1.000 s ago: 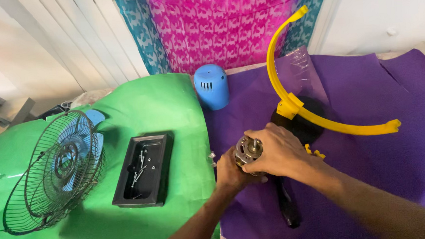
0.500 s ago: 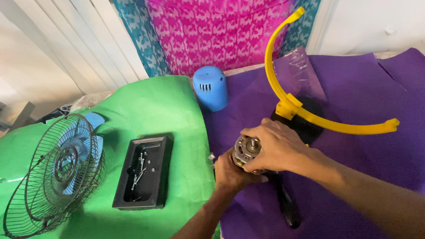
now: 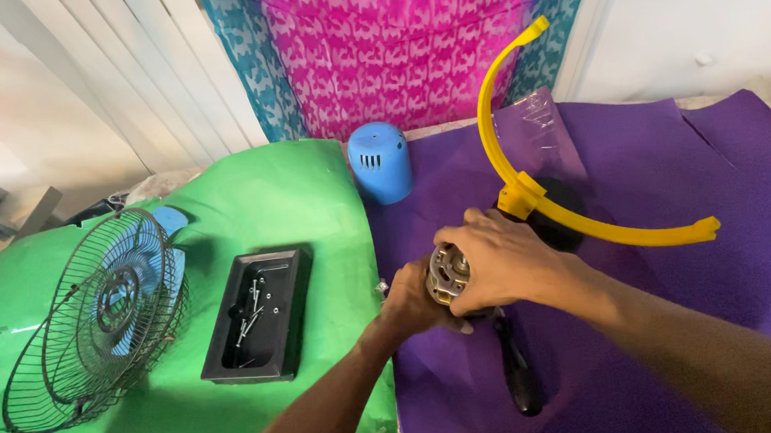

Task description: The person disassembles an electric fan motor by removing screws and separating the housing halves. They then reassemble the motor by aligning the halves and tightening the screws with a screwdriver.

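Both of my hands hold a small silver fan motor [image 3: 445,273] over the purple sheet. My left hand [image 3: 416,299] cups it from below and the near side. From above and the right, my right hand [image 3: 493,259] wraps over it. Just behind my right hand a yellow curved fan bracket [image 3: 527,194] rises from a black base [image 3: 560,219]. A black screwdriver handle [image 3: 517,371] lies on the purple sheet under my right forearm.
A blue motor cover [image 3: 380,161] stands at the back centre. On the green sheet lie a black tray [image 3: 262,313] with screws and a wire fan guard [image 3: 88,319] with blue blades. A pink and teal cloth [image 3: 392,38] hangs behind.
My hands have stayed on the motor with only slight shifts. Nothing else has moved.
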